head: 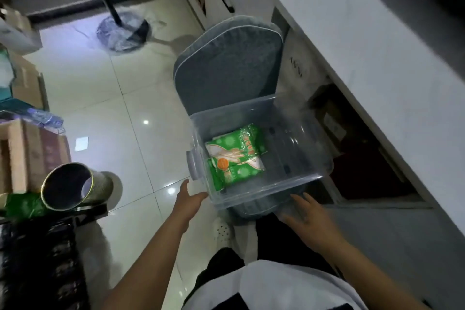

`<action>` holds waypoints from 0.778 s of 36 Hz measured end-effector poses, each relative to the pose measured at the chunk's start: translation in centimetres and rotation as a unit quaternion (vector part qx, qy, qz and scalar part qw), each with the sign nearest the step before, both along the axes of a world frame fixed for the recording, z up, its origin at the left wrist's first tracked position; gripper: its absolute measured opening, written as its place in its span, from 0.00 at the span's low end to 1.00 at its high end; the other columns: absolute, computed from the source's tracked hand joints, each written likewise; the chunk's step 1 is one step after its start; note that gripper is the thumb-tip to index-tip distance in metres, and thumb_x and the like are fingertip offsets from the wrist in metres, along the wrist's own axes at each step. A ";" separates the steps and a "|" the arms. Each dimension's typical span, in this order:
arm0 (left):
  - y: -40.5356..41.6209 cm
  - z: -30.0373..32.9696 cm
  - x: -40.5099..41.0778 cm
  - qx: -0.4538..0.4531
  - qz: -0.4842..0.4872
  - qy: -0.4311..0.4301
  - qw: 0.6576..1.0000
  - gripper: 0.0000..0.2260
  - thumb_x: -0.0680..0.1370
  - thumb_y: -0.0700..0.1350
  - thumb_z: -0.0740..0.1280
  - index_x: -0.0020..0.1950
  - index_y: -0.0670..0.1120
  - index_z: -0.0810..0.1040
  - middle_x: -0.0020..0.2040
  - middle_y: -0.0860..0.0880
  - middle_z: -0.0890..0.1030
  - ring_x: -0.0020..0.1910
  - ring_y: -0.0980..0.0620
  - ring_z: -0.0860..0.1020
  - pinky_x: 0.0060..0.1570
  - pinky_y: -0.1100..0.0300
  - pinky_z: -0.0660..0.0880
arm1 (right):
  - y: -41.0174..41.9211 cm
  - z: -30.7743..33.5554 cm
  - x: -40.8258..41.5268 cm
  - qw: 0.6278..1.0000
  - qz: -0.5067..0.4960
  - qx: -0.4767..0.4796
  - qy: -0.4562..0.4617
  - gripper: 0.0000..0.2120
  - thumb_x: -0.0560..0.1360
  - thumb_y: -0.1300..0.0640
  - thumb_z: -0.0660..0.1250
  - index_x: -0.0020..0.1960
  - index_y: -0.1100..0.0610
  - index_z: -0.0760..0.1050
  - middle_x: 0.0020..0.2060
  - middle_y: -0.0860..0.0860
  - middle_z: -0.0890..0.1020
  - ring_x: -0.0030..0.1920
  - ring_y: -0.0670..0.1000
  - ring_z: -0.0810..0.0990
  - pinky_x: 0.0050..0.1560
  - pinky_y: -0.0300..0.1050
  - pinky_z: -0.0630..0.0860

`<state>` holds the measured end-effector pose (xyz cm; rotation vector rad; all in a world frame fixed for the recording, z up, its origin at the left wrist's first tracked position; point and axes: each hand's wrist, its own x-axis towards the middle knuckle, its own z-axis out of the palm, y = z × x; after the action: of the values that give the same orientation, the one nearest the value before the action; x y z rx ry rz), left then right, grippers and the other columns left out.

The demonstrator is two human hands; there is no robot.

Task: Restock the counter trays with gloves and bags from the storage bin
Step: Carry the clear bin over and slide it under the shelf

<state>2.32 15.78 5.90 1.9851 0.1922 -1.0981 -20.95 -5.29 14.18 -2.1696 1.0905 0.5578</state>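
Observation:
A clear plastic storage bin [297,184] sits on a grey cushioned chair [226,68] beside the white counter [377,58]. Inside the bin, on its left side, lie green packs of gloves [234,156], stacked on one another; its right half shows only the bare floor of the bin. My left hand [188,199] is open with its fingers at the bin's near left corner, just below the grey side handle [192,163]. My right hand [307,216] is open, palm down, at the bin's near right edge, holding nothing.
A dark cabinet opening [357,158] lies under the counter to the right of the bin. At the left stand cardboard boxes [27,153], a metal cylinder [73,186] and green plastic. A fan base [123,33] rests on the tiled floor ahead.

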 end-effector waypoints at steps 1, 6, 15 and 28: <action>-0.3 -0.5 0.6 0.004 0.011 0.011 1.000 0.38 0.76 0.47 0.72 0.80 0.53 0.54 0.77 0.44 0.64 0.69 0.44 0.69 0.59 0.55 0.68 | -0.3 -0.3 0.2 1.000 0.003 0.000 0.002 0.34 0.75 0.43 0.68 0.76 0.52 0.63 0.77 0.56 0.62 0.77 0.53 0.58 0.73 0.47 0.59; -2.4 -2.5 3.8 0.010 0.058 0.057 0.997 0.40 0.75 0.47 0.73 0.80 0.51 0.52 0.78 0.43 0.62 0.72 0.41 0.66 0.66 0.49 0.65 | -2.4 -2.0 1.3 0.999 0.005 0.024 0.036 0.33 0.76 0.45 0.67 0.77 0.54 0.62 0.77 0.58 0.60 0.78 0.54 0.57 0.74 0.50 0.59; -5.7 -6.4 7.4 0.025 0.149 0.075 0.986 0.42 0.74 0.44 0.74 0.80 0.48 0.51 0.75 0.41 0.65 0.70 0.43 0.68 0.67 0.49 0.62 | -6.9 -3.8 1.3 0.995 -0.062 0.076 0.014 0.32 0.76 0.47 0.68 0.76 0.55 0.63 0.76 0.55 0.64 0.77 0.53 0.58 0.74 0.49 0.59; -8.4 -5.8 6.0 0.134 0.121 -0.131 0.975 0.26 0.74 0.36 0.69 0.71 0.48 0.70 0.64 0.43 0.78 0.53 0.44 0.77 0.49 0.55 0.75 | -17.1 -5.3 4.6 0.986 -0.155 0.050 -0.042 0.30 0.75 0.51 0.70 0.73 0.59 0.67 0.69 0.61 0.71 0.67 0.60 0.71 0.69 0.54 0.69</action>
<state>8.32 7.37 0.07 2.2532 0.4482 -0.6746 -16.39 -22.36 8.88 -1.8704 1.2933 0.3672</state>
